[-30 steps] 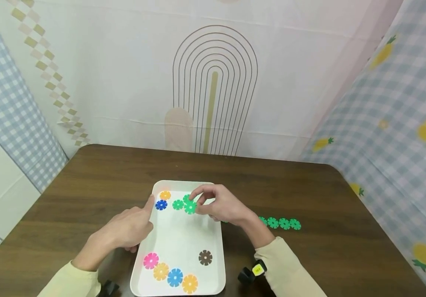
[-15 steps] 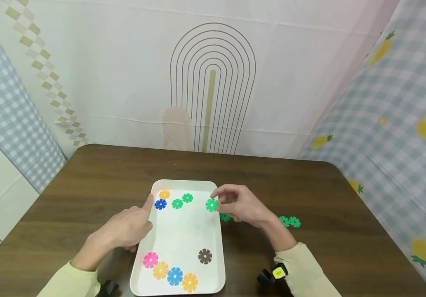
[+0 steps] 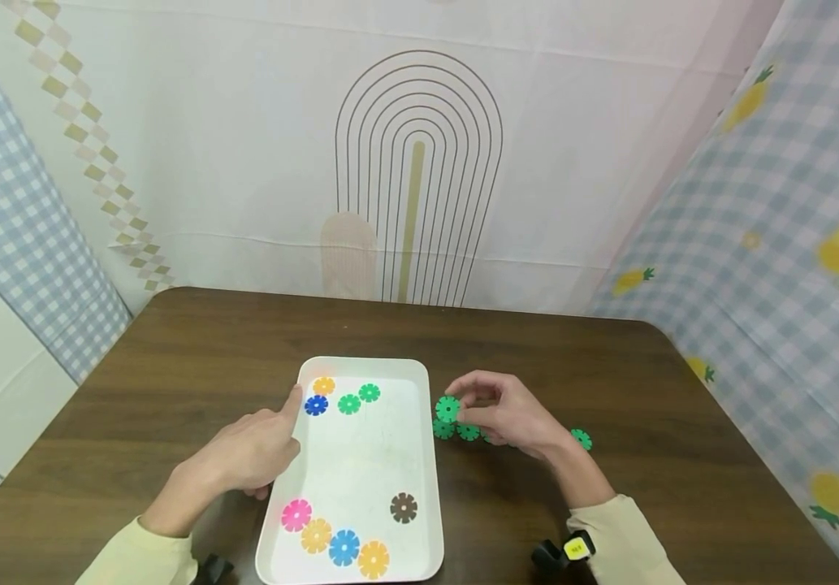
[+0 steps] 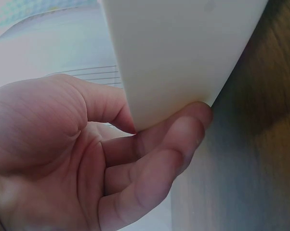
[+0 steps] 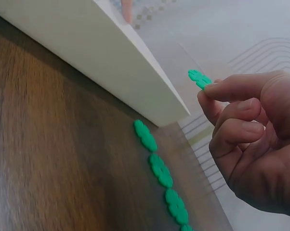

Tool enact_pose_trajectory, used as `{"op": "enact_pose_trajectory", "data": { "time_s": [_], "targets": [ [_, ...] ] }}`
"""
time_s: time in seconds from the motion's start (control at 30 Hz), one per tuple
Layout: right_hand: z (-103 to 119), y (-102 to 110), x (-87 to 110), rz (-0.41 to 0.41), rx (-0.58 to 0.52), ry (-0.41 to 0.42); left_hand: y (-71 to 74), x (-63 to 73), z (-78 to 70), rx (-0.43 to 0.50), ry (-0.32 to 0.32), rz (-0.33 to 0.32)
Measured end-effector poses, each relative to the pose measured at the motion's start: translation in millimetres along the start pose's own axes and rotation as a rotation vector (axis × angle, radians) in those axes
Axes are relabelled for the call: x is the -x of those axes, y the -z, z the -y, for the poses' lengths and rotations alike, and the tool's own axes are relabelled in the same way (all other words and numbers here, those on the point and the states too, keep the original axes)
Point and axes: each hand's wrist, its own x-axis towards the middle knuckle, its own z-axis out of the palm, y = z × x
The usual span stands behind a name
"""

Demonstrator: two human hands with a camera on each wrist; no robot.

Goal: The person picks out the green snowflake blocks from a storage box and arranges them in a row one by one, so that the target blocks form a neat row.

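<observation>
A white tray [image 3: 361, 455] lies on the table, with my left hand [image 3: 254, 451] at its left side. In the left wrist view, the thumb [image 4: 106, 103] meets the tray's rim and curled fingers lie against its outer wall [image 4: 174, 62]. My right hand [image 3: 510, 410] pinches a green snowflake disc [image 3: 447, 409] between thumb and index finger, just right of the tray. That disc appears raised and edge-on in the right wrist view [image 5: 199, 78]. Below it runs a row of green discs [image 5: 160, 171] on the table, partly hidden by the right hand in the head view.
Inside the tray lie two green discs [image 3: 349, 404], a dark blue disc [image 3: 316, 405], a small orange one [image 3: 324, 386], a brown one [image 3: 404, 508], and a curved row with pink [image 3: 296, 515], light blue [image 3: 344, 548] and orange discs. A patterned curtain [image 3: 265, 162] hangs behind the table.
My right hand has moved right, carrying the green disc from beside the two green discs in the tray out past its right rim. The left hand has stayed put.
</observation>
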Motion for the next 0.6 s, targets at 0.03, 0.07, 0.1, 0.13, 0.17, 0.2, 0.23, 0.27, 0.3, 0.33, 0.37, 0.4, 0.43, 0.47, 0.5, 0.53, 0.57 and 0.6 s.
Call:
{"op": "enact_pose_trajectory", "data": {
  "time_s": [0.03,0.07,0.1,0.13,0.17,0.2,0.23,0.27,0.3,0.33,0.37,0.4,0.43,0.47,0.5,0.53,0.57,0.6],
  "targets": [
    [-1.3,1.7,1.0,-0.002,0.006,0.003,0.0,-0.2,0.1,0.002,-0.001,0.000],
    [-2.4,3.3,2.0,-0.004,0.012,0.008,0.0,-0.2,0.1,0.003,0.000,-0.001],
    [-3.4,4.9,3.0,-0.006,0.020,0.015,0.0,-0.2,0.2,0.003,-0.001,0.000],
    [-4.5,6.3,3.9,-0.007,0.028,0.021,0.0,-0.1,0.2,0.003,-0.002,0.000],
    [-5.4,7.5,4.9,-0.010,0.033,0.023,0.0,0.0,0.3,0.002,-0.003,0.000],
    [-6.2,8.6,5.9,-0.014,0.036,0.024,0.0,0.1,0.4,0.001,-0.005,-0.001],
    [-7.0,9.7,6.9,-0.017,0.038,0.022,0.0,0.2,0.5,0.001,-0.006,-0.001],
    [-7.8,10.7,7.8,-0.020,0.038,0.018,0.1,0.2,0.5,-0.001,-0.007,-0.002],
    [-8.6,11.7,8.7,-0.023,0.037,0.013,0.1,0.3,0.5,-0.002,-0.008,-0.003],
    [-9.6,12.7,9.6,-0.026,0.034,0.007,0.2,0.4,0.5,-0.003,-0.009,-0.003],
    [-10.4,13.7,10.5,-0.028,0.031,0.001,0.3,0.5,0.5,-0.003,-0.010,-0.003],
    [-11.5,14.7,11.3,-0.031,0.028,-0.003,0.3,0.6,0.6,-0.003,-0.010,-0.002],
    [-12.3,15.7,12.2,-0.032,0.026,-0.005,0.4,0.6,0.6,-0.003,-0.011,-0.002],
    [-13.2,16.8,13.1,-0.036,0.023,-0.009,0.5,0.7,0.7,-0.003,-0.012,-0.001],
    [-14.3,18.1,13.9,-0.037,0.018,-0.009,0.5,0.8,0.7,-0.003,-0.013,-0.001],
    [-15.2,19.5,14.9,-0.038,0.015,-0.007,0.6,0.9,0.8,-0.003,-0.013,-0.001],
    [-16.3,21.2,15.8,-0.039,0.012,-0.006,0.7,0.9,0.8,-0.003,-0.014,0.000],
    [-17.4,22.9,16.7,-0.040,0.006,-0.006,0.8,0.9,0.8,-0.003,-0.014,0.000]
  ]
}}
